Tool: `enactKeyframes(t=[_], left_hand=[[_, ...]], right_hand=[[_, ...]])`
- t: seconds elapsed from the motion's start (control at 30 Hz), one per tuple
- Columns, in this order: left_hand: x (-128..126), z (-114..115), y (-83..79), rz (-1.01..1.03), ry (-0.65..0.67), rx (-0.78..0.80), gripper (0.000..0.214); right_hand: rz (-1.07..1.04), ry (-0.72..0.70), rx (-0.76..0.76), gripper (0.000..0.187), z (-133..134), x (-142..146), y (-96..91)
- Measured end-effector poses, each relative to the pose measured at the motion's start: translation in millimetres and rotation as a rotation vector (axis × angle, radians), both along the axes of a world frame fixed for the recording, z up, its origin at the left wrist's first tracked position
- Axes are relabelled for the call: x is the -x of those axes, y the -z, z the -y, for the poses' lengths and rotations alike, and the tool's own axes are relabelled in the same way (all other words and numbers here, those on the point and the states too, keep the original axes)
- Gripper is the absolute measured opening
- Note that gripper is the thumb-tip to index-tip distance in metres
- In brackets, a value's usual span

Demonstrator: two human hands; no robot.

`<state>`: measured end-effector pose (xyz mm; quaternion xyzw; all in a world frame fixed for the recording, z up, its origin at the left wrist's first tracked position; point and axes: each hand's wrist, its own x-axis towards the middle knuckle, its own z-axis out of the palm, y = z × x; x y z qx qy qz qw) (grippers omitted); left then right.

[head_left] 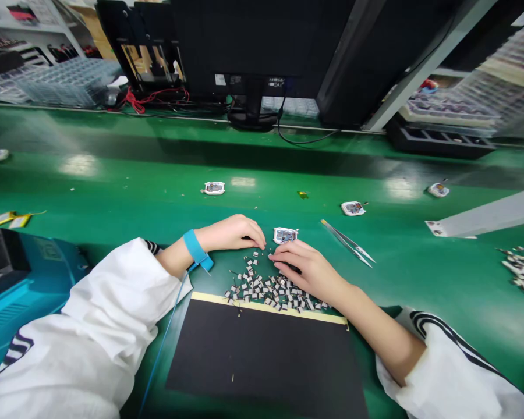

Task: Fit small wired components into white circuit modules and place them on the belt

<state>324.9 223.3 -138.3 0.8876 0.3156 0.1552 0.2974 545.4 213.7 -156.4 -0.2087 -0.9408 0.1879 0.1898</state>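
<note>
My left hand (pixel 240 234), with a blue wrist strap (pixel 195 247) above it, is closed with fingertips together; what they hold, if anything, is too small to make out. Across a narrow gap, my right hand (pixel 303 265) has its fingers drawn together at the edge of a loose pile of small silver-and-black components (pixel 283 294). A tiny part seems to be at its fingertips, but I cannot make it out. Just beyond the right fingers lies a white-rimmed housing with a circuit board (pixel 285 234). Metal tweezers (pixel 348 243) lie to the right.
A black mat (pixel 266 355) with a yellow taped edge lies in front of me. More white housings (pixel 213 187) (pixel 353 208) sit farther back. A blue machine (pixel 35 279) stands left, a grey metal bar (pixel 489 212) right, and a monitor (pixel 262 46) behind. Yellow battery cells (pixel 20 221) lie left.
</note>
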Motion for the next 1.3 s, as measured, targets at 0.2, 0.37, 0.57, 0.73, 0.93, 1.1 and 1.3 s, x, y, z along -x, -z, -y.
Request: enactKeyframes(t=[0.2, 0.37, 0.57, 0.73, 0.93, 1.1, 1.3], left_hand=[[5, -2, -2.0, -0.045, 0.019, -0.019, 0.015], [7, -5, -1.2, -0.005, -0.113, -0.031, 0.014], [5, -5, -1.3, 0.054, -0.125, 0.130, 0.014], [3, -3, -2.3, 0.087, -0.076, 0.302, 0.023], [-8, 0, -5.3, 0.130, -0.292, 0.050, 0.018], [-16, 1, 4.7, 0.001, -0.307, -0.333, 0.014], [-14, 0, 8.4, -0.077, -0.223, -0.436, 0.015]], right_hand=[[-0.010, -0.052, 0.020, 0.014, 0, -4, -4.1], [-0.110, 0.173, -0.008, 0.026, -19, -21, -11.9], [-0.006, 0.233, 0.078, 0.040, -39, -25, 3.8], [-0.032, 0.200, 0.123, 0.039, -40, -13, 9.2], [-0.054, 0.150, 0.151, 0.045, -46, -3, 9.2], [-0.082, 0.122, 0.174, 0.050, -53, 8, 7.1], [-0.192, 0.157, 0.229, 0.013, -60, 20, 6.3]])
